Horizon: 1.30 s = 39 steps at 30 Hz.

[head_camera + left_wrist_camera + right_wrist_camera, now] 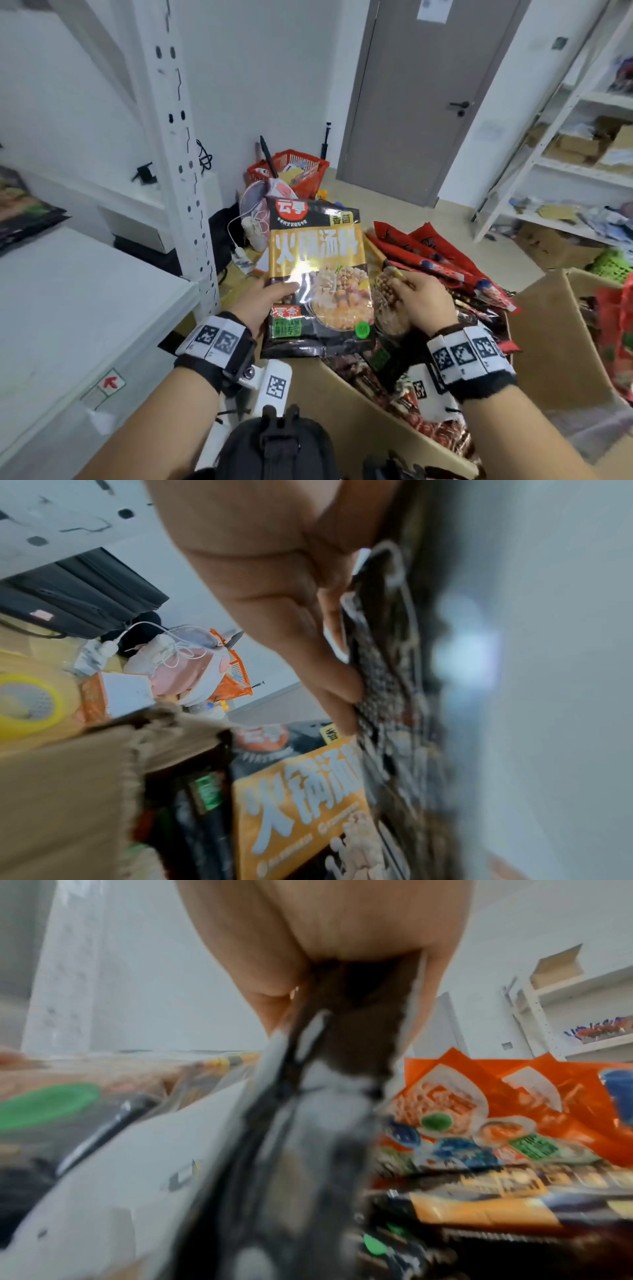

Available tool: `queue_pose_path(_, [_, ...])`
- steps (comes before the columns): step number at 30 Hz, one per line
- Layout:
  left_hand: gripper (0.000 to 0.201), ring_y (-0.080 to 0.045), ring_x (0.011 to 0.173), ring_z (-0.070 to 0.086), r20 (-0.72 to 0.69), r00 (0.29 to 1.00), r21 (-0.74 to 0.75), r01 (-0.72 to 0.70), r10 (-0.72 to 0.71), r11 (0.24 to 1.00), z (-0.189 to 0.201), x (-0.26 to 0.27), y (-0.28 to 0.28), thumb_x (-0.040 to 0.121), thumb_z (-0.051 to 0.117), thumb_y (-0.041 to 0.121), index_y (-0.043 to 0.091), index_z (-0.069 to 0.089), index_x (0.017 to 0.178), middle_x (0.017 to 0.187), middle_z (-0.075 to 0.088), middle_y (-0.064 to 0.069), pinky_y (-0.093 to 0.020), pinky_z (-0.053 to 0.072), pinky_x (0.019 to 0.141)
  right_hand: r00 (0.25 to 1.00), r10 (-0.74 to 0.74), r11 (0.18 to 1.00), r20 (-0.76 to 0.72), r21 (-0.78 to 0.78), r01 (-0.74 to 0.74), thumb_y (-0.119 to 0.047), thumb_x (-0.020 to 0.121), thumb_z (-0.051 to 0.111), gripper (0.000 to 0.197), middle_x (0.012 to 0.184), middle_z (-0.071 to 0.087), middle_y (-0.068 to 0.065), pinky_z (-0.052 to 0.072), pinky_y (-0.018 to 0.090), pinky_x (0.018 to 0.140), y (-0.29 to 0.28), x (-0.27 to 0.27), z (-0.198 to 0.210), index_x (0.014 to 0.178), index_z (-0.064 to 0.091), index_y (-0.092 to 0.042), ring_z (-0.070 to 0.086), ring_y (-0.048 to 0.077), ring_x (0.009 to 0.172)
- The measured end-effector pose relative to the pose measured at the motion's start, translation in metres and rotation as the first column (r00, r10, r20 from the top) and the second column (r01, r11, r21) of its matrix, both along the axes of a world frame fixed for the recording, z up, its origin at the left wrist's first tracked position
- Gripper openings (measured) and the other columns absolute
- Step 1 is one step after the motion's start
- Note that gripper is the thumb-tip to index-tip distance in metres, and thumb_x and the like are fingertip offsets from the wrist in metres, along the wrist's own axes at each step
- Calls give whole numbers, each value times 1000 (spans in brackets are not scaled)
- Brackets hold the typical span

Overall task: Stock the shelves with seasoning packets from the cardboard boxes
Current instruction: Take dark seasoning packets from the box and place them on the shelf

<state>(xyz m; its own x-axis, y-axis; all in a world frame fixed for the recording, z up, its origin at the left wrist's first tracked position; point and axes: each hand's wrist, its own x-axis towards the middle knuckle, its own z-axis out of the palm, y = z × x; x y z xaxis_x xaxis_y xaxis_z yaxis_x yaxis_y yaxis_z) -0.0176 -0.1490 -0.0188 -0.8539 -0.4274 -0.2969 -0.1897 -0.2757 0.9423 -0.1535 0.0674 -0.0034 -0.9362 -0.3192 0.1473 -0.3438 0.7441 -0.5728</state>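
One black-and-gold seasoning packet point(318, 274) is held upright above the open cardboard box point(376, 404), the left hand point(263, 301) pinching its left edge. The right hand point(423, 301) grips a second, like packet point(388, 308) just beside it. Many red packets point(445, 260) lie heaped behind; their count is unclear.

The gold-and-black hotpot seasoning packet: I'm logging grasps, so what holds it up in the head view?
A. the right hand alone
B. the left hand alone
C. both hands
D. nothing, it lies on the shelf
B: the left hand grips the gold-and-black hotpot seasoning packet by its left edge, while the right hand grips a second packet beside it.
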Motion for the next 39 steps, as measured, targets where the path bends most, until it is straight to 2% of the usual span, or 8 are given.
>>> queue_pose_path(4, [17, -15, 84, 68, -151, 983, 15, -103, 104, 995, 22, 6, 23, 85, 60, 25, 23, 62, 101, 101, 69, -3, -27, 53, 69, 990, 56, 774, 132, -632, 40, -14, 91, 56, 22, 68, 62, 3, 41, 25, 64, 15, 2, 22, 74, 65, -4, 54, 19, 73])
queue_pose_path(7, [10, -9, 73, 69, -227, 944, -44, -255, 239, 966, 28, 23, 35, 88, 59, 22, 27, 63, 96, 88, 73, 5, -21, 52, 59, 939, 254, 639, 231, -769, 16, -14, 93, 53, 23, 76, 64, 8, 44, 31, 69, 8, 17, 31, 79, 65, 0, 57, 20, 74])
queue_pose_path(13, [24, -22, 87, 69, -168, 872, -145, -483, 459, 864, 23, 107, 24, 86, 62, 28, 17, 62, 108, 103, 72, -6, -35, 54, 77, 792, 512, 643, 332, -760, -97, -12, 94, 52, 28, 75, 57, 35, 41, 29, 72, -47, 78, 10, 79, 61, 10, 54, 20, 73])
queue_pose_path(17, [27, -27, 94, 67, -94, 785, -171, -619, 613, 767, 23, 175, 0, 87, 61, 31, 16, 63, 109, 105, 71, -8, -46, 48, 93, 745, 612, 664, 264, -684, -303, -14, 94, 53, 23, 66, 63, -7, 42, 6, 63, -108, 126, 14, 75, 66, -13, 58, -8, 63])
queue_pose_path(22, [24, -27, 98, 66, -50, 741, -269, -655, 669, 706, 30, 263, -44, 77, 72, 27, 27, 67, 100, 99, 73, 0, -46, 49, 92, 557, 722, 620, 411, -742, -256, -11, 93, 53, 27, 80, 70, 12, 49, 41, 85, -200, 188, 23, 72, 70, -15, 65, 31, 87])
queue_pose_path(25, [44, -25, 108, 60, -70, 691, -345, -694, 720, 632, 31, 295, -73, 65, 72, 27, 26, 64, 108, 111, 66, -2, -48, 45, 97, 486, 739, 613, 467, -765, -196, -11, 93, 52, 17, 91, 68, 21, 55, 39, 74, -255, 219, 21, 88, 68, -7, 65, 30, 82])
queue_pose_path(30, [35, -25, 101, 62, -79, 584, -447, -745, 808, 495, 24, 324, -140, 90, 54, 10, 21, 56, 123, 114, 64, -5, -44, 48, 93, 477, 706, 641, 523, -759, -117, -13, 90, 59, 13, 91, 63, 22, 51, 42, 78, -340, 255, 12, 94, 48, -7, 62, 30, 82])
queue_pose_path(39, [25, -27, 90, 62, -152, 380, -511, -821, 912, 257, 53, 330, -249, 92, 43, 5, 16, 61, 105, 104, 67, -10, -34, 52, 78, 510, 721, 597, 468, -794, -114, -7, 89, 58, 16, 91, 64, 22, 55, 45, 76, -466, 217, 54, 80, 45, -10, 65, 33, 84])
